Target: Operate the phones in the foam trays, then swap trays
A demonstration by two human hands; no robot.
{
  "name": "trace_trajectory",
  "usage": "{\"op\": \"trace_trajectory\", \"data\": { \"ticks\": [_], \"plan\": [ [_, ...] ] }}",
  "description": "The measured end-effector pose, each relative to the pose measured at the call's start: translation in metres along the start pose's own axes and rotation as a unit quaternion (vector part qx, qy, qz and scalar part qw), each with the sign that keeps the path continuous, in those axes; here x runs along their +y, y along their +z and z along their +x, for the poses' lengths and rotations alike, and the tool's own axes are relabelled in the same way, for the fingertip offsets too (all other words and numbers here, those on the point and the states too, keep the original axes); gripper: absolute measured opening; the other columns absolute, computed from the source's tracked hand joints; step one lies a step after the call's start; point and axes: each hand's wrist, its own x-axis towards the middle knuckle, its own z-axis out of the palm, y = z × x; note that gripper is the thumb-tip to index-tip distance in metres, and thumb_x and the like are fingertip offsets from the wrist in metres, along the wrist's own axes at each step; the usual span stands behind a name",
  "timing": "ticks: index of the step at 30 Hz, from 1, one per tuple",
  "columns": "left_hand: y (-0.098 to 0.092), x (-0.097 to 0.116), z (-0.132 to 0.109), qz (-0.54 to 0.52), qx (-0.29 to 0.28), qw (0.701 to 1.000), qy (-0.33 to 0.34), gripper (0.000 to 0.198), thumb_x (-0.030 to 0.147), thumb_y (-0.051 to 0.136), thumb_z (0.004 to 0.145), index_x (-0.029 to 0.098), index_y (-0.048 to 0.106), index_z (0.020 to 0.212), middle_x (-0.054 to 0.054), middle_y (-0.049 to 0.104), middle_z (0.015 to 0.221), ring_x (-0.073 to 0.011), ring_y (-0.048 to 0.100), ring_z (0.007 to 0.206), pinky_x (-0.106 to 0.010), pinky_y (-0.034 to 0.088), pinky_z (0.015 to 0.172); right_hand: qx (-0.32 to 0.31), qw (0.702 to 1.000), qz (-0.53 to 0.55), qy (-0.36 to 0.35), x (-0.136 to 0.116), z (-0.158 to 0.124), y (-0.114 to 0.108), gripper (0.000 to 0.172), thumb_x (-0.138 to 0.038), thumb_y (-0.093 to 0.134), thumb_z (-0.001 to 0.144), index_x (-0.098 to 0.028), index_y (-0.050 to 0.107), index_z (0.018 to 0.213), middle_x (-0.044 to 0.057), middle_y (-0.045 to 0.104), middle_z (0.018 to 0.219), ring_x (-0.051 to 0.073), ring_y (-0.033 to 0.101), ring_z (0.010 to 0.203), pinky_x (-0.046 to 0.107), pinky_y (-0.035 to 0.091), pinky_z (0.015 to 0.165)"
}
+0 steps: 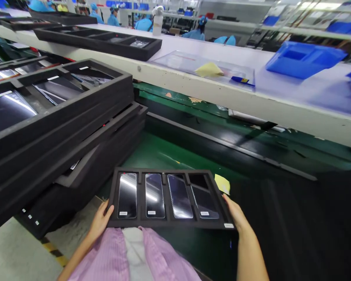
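Note:
A black foam tray (175, 223) is held level close to my body, over the green surface. Several dark glass panels lie in its slots, among them a panel (128, 195) at the left and a panel (154, 195) beside it; most carry a small white label. My left hand (101, 218) grips the tray's left edge, fingers partly hidden. At the right edge my right hand (235, 212) holds on, its fingers mostly behind the tray. A yellow note (222, 184) shows just beyond the tray's right side.
Stacked black foam trays (111, 91) with panels rise at the left. A white shelf (280, 101) crosses ahead, bearing another foam tray (146, 52), a clear sheet (175, 58) and a blue bin (302, 58). People in blue caps are in the background.

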Motion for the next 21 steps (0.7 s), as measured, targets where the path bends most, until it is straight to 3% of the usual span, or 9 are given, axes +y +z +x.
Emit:
{"op": "trace_trajectory", "data": {
  "ticks": [3, 6, 8, 10, 14, 17, 21],
  "plan": [
    [0.005, 0.002, 0.0, 0.105, 0.026, 0.993, 0.041, 0.05, 0.052, 0.05, 0.07, 0.017, 0.061, 0.105, -0.013, 0.06, 0.108, -0.0314, 0.051, 0.11, -0.049, 0.034, 0.101, 0.01, 1.0, -0.02, -0.014, 0.007, -0.011, -0.01, 0.038, -0.048, 0.047, 0.085, -0.013, 0.061, 0.092, 0.01, 0.062, 0.1, 0.021, 0.058, 0.094, 0.038, 0.047, 0.084],
    [0.018, 0.019, -0.001, 0.207, 0.069, 0.972, 0.086, 0.057, 0.044, 0.04, 0.079, 0.01, 0.047, 0.125, -0.02, 0.041, 0.131, -0.0337, 0.035, 0.124, -0.052, 0.025, 0.105, 0.082, 0.994, -0.056, -0.051, 0.003, -0.027, -0.006, 0.054, -0.054, 0.035, 0.082, -0.01, 0.058, 0.103, 0.019, 0.051, 0.12, 0.028, 0.044, 0.116, 0.041, 0.033, 0.1],
    [0.034, 0.037, 0.003, 0.262, 0.07, 0.954, 0.125, 0.054, 0.039, 0.039, 0.082, 0.01, 0.044, 0.128, -0.02, 0.032, 0.137, -0.0316, 0.028, 0.13, -0.048, 0.024, 0.106, 0.096, 0.989, -0.083, -0.073, -0.001, -0.041, 0.009, 0.06, -0.057, 0.03, 0.079, -0.009, 0.057, 0.104, 0.02, 0.052, 0.116, 0.03, 0.046, 0.112, 0.041, 0.032, 0.1],
    [0.053, 0.053, 0.012, 0.306, 0.05, 0.938, 0.158, 0.051, 0.036, 0.044, 0.082, 0.014, 0.045, 0.127, -0.018, 0.035, 0.137, -0.0298, 0.028, 0.13, -0.046, 0.026, 0.106, 0.073, 0.987, -0.112, -0.094, -0.007, -0.055, 0.03, 0.061, -0.059, 0.032, 0.075, -0.01, 0.06, 0.098, 0.018, 0.057, 0.104, 0.03, 0.051, 0.101, 0.041, 0.037, 0.094],
    [0.088, 0.067, 0.03, 0.377, 0.036, 0.911, 0.166, 0.06, 0.04, 0.054, 0.076, 0.017, 0.043, 0.13, -0.019, 0.039, 0.135, -0.0381, 0.024, 0.13, -0.058, 0.022, 0.102, 0.095, 0.974, -0.185, -0.091, -0.018, -0.072, 0.069, 0.065, -0.055, 0.032, 0.077, -0.004, 0.056, 0.109, 0.024, 0.049, 0.112, 0.038, 0.041, 0.109, 0.049, 0.032, 0.093],
    [0.096, 0.066, 0.036, 0.411, 0.031, 0.898, 0.156, 0.062, 0.038, 0.055, 0.076, 0.018, 0.04, 0.133, -0.018, 0.035, 0.139, -0.0379, 0.027, 0.128, -0.056, 0.027, 0.099, 0.117, 0.964, -0.23, -0.066, -0.025, -0.073, 0.082, 0.07, -0.054, 0.036, 0.077, 0.0, 0.046, 0.121, 0.028, 0.043, 0.119, 0.042, 0.036, 0.112, 0.052, 0.03, 0.091],
    [0.092, 0.069, 0.036, 0.433, 0.028, 0.89, 0.14, 0.06, 0.029, 0.048, 0.08, 0.02, 0.033, 0.137, -0.018, 0.025, 0.144, -0.0358, 0.033, 0.124, -0.05, 0.035, 0.093, 0.121, 0.955, -0.27, -0.033, -0.029, -0.068, 0.084, 0.08, -0.057, 0.044, 0.074, 0.002, 0.037, 0.127, 0.03, 0.042, 0.119, 0.043, 0.038, 0.111, 0.053, 0.031, 0.088]
  ]
}}
